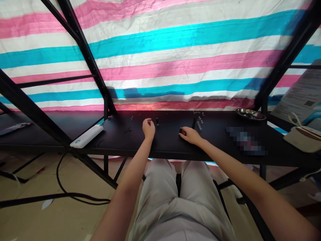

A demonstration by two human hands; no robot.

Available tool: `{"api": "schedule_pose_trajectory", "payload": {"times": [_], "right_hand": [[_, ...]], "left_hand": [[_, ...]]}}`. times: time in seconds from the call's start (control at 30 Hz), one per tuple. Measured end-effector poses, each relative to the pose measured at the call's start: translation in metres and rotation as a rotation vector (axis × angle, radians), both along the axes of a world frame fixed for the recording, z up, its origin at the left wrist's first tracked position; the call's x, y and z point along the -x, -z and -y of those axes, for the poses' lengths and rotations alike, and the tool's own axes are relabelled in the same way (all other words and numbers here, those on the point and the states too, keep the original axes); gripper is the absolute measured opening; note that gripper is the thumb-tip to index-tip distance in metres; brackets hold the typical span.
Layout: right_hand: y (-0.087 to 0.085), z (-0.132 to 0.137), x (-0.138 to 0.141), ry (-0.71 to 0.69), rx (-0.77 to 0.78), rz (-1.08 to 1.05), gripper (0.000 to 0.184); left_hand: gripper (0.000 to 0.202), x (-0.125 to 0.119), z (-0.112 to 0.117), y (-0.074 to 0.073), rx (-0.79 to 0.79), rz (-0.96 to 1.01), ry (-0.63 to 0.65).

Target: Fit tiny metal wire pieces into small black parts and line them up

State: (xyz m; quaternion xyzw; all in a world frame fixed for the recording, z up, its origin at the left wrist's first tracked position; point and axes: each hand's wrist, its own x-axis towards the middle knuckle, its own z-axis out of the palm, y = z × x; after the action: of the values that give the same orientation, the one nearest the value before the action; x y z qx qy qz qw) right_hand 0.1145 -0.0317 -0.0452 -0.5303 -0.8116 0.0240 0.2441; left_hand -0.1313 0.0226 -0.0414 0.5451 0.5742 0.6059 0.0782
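Note:
My right hand (pixel 190 135) has its thumb and fingers closed round a small black cylinder (pixel 181 130), low over the black tabletop (pixel 170 142). My left hand (pixel 149 128) rests at the table with its fingers curled in; whatever may be inside them is hidden. Just right of it, a small black cylinder with a pale end (pixel 157 122) stands apart from the fingers. Beyond my right hand a longer black stick-like piece (pixel 194 123) lies beside a group of small clear pieces (pixel 199 124). Tiny white bits (pixel 197 112) are lined up behind them.
A shiny metal dish (pixel 250 114) sits at the back right, near a beige pouch (pixel 303 138). To the left lies a white oblong device (pixel 87 136). Thin dark scraps (pixel 128 130) are scattered nearby. Black metal posts (pixel 87 57) frame the table before a striped sheet (pixel 180 63).

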Motion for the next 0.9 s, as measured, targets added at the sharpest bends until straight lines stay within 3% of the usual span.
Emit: {"api": "schedule_pose_trajectory", "payload": {"times": [0.2, 0.4, 0.53, 0.9], "right_hand": [[-0.007, -0.044, 0.060, 0.036, 0.135, -0.010, 0.011], [-0.007, -0.077, 0.100, 0.155, 0.236, -0.108, 0.014], [-0.005, -0.086, 0.112, 0.219, 0.273, -0.202, 0.016], [0.002, -0.094, 0.115, 0.233, 0.266, -0.307, 0.018]], "left_hand": [[0.016, -0.001, 0.007, -0.001, -0.128, 0.009, 0.002], [0.014, -0.001, 0.010, -0.001, -0.132, 0.012, -0.002], [0.014, 0.000, 0.010, -0.001, -0.127, 0.008, -0.008], [0.015, 0.000, 0.013, -0.004, -0.033, 0.000, -0.042]]}}
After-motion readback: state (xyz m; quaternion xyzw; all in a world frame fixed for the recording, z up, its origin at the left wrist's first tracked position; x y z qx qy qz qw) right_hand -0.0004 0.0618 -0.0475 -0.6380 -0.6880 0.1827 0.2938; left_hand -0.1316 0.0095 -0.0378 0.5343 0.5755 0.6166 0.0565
